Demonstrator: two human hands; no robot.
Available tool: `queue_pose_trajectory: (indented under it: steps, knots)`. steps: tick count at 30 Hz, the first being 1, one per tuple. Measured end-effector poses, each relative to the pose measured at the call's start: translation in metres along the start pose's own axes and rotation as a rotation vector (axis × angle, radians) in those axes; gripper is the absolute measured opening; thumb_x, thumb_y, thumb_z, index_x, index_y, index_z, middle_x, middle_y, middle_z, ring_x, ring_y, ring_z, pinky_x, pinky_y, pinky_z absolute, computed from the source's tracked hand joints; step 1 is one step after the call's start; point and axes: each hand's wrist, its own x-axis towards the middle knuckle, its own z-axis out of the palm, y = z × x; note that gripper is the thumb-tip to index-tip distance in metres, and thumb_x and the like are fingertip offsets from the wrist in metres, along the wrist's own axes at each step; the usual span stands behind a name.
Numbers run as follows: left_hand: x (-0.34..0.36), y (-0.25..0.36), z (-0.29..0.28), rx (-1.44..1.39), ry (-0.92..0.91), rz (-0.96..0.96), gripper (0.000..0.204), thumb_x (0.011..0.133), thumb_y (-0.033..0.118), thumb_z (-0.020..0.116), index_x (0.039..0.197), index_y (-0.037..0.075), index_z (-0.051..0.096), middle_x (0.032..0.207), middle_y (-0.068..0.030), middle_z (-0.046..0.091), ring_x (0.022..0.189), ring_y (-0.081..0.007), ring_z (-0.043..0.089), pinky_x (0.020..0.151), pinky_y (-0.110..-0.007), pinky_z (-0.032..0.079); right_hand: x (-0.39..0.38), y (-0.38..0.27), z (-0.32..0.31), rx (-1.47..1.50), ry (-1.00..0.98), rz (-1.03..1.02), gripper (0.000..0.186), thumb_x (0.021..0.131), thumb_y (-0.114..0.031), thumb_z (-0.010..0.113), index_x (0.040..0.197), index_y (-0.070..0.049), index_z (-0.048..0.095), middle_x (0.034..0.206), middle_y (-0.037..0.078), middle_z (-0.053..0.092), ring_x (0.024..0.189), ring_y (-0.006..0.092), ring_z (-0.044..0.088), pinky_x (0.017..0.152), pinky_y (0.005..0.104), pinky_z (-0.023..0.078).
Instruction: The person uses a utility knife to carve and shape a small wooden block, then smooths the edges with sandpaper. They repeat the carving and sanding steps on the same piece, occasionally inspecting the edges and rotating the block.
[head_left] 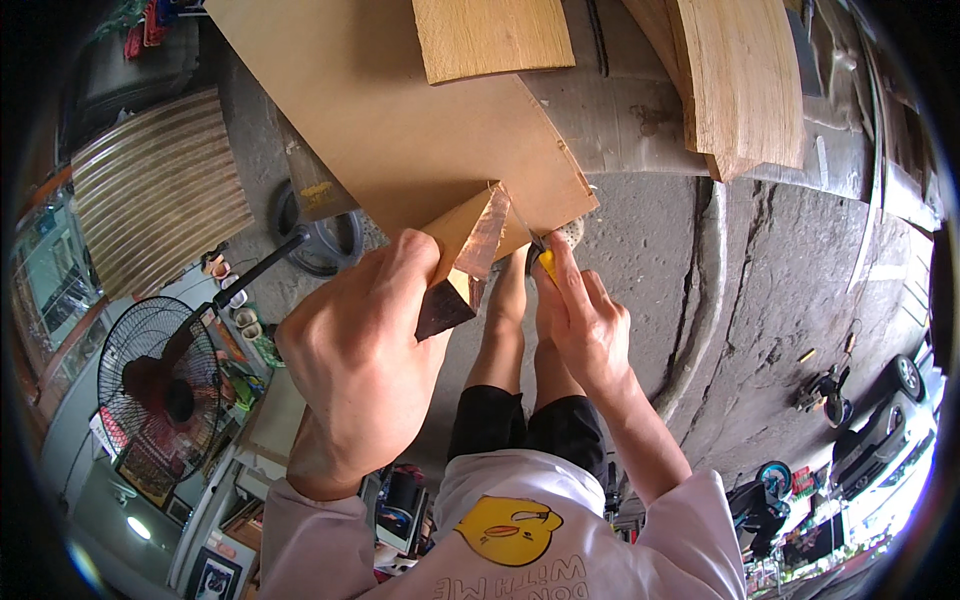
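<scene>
My left hand (pixel 365 350) is closed round a wedge-shaped wooden block (pixel 486 232) with a tan side, a shiny coppery-brown face and a dark end. Its narrow tip points away from me, over the corner of a large brown board (pixel 380 110). In my right hand (pixel 590 325) is a utility knife (pixel 546 262) with a yellow handle. The thin blade slants up and left, close beside the block's right edge near the tip; whether it touches the wood I cannot tell. My left fingertips are hidden behind the block.
A light wooden panel (pixel 495 40) lies on the brown board's far part. Curved wooden sheets (pixel 740 85) are stacked at the far right. To the left stand a black fan (pixel 160 390) and a corrugated sheet (pixel 155 190). Concrete floor (pixel 640 260) spreads below, with motorbikes (pixel 765 505) farther right.
</scene>
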Motion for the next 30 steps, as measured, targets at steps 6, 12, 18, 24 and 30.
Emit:
queue_pose_trajectory:
  steps: [6, 12, 18, 24, 30]
  knots:
    - [-0.004, 0.003, 0.003, -0.003, 0.058, 0.002, 0.025, 0.076, 0.008, 0.083, 0.093, 0.002, 0.066, 0.079, -0.0094, 0.066, 0.066, -0.0276, 0.067, 0.062, -0.035, 0.051, -0.016, 0.006, -0.013, 0.005, -0.048, -0.004, 0.057, 0.090, -0.004, 0.066, 0.145, -0.004, 0.049, 0.105, 0.013, 0.070, 0.073, 0.0239, 0.069, 0.059, 0.0361, 0.060]
    - [-0.002, 0.009, 0.001, 0.034, -0.006, -0.058, 0.023, 0.078, 0.010, 0.082, 0.092, 0.003, 0.066, 0.080, -0.0085, 0.067, 0.067, -0.0279, 0.068, 0.062, -0.035, 0.051, 0.010, -0.007, -0.016, 0.050, 0.020, -0.098, 0.061, 0.090, -0.007, 0.069, 0.147, -0.005, 0.047, 0.095, 0.012, 0.068, 0.065, 0.0212, 0.066, 0.054, 0.0341, 0.059]
    - [-0.003, 0.009, -0.013, 0.009, 0.079, -0.125, 0.027, 0.075, 0.014, 0.086, 0.092, 0.005, 0.067, 0.079, -0.0095, 0.069, 0.068, -0.0252, 0.070, 0.063, -0.034, 0.051, 0.021, -0.009, -0.020, 0.243, 0.112, -0.036, 0.056, 0.094, -0.012, 0.067, 0.145, -0.003, 0.046, 0.096, 0.017, 0.068, 0.077, 0.0275, 0.071, 0.065, 0.0379, 0.059]
    - [0.007, -0.025, -0.040, 0.015, 0.242, -0.174, 0.029, 0.075, 0.015, 0.085, 0.094, 0.006, 0.065, 0.077, -0.0139, 0.068, 0.066, -0.0346, 0.068, 0.058, -0.039, 0.051, -0.006, -0.016, 0.025, 0.592, 0.010, 0.328, 0.040, 0.089, -0.016, 0.077, 0.118, -0.001, 0.054, 0.078, 0.011, 0.059, 0.065, 0.0208, 0.061, 0.059, 0.0320, 0.049]
    - [0.000, -0.048, -0.058, 0.061, 0.217, -0.187, 0.027, 0.077, 0.017, 0.085, 0.092, 0.007, 0.065, 0.075, -0.0117, 0.070, 0.065, -0.0288, 0.070, 0.055, -0.037, 0.052, 0.006, -0.058, 0.085, 0.825, 0.305, 0.399, 0.042, 0.086, -0.008, 0.081, 0.113, -0.001, 0.050, 0.080, 0.004, 0.059, 0.062, 0.0096, 0.059, 0.052, 0.0242, 0.047]
